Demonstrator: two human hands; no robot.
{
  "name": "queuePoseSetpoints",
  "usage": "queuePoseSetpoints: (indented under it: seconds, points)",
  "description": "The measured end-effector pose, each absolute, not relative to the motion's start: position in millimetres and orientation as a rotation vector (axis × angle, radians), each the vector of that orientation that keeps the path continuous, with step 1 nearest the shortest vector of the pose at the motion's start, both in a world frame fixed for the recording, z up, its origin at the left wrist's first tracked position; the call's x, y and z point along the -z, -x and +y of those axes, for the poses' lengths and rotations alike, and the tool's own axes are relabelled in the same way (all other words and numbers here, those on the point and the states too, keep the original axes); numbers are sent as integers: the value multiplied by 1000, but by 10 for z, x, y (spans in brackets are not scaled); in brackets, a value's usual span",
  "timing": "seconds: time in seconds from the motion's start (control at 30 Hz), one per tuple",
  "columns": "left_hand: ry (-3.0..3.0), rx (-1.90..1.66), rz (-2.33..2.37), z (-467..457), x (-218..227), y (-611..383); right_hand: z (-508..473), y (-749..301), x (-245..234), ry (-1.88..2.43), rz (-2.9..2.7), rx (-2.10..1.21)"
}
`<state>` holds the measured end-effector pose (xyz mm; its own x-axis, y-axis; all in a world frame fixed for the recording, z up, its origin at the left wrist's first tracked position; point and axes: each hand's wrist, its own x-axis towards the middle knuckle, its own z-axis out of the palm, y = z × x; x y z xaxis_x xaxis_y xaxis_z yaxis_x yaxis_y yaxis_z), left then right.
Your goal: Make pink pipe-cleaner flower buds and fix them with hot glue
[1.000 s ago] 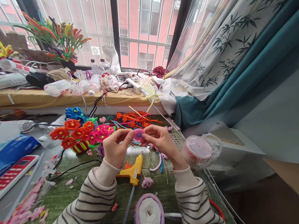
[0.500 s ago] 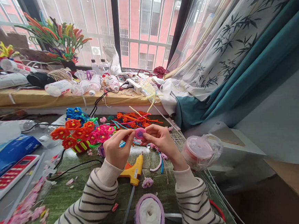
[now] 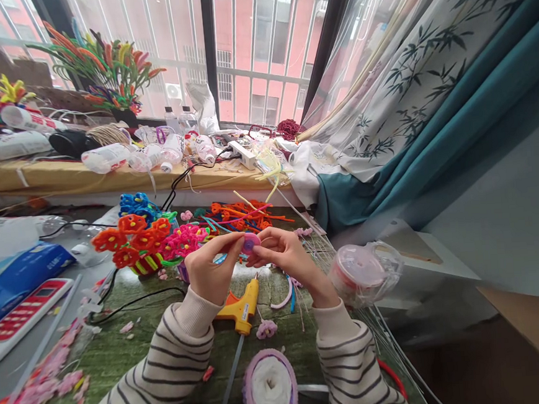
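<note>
Your left hand and right hand both close in a fingertip pinch on the small round pink disc; hold it evenly and steady above the green-topped desk, at twelve o'clock from the orange-and-yellow hot glue gun.

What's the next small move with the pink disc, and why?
Probably lower the pink disc toward the glue gun. The left hand and right hand both pinch it at the fingertips, and the gun lies just below them, nozzle pointing their way. Whether the gun is hot can't be told.
</note>
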<state>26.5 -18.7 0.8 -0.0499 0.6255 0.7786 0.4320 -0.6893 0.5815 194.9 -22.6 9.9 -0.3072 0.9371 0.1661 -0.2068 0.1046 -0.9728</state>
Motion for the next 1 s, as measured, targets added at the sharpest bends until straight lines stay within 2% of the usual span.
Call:
queuePoseSetpoints:
  seconds: [0.3, 1.0]
  points:
    - [-2211, -1799, 1113, -191, -40, -261, -209, -2039, -123, 900, -1420, -1216]
    - [-2401, -1827, 1151, -216, -96, -252, -248, -1940, -185, 894, -1307, -1217]
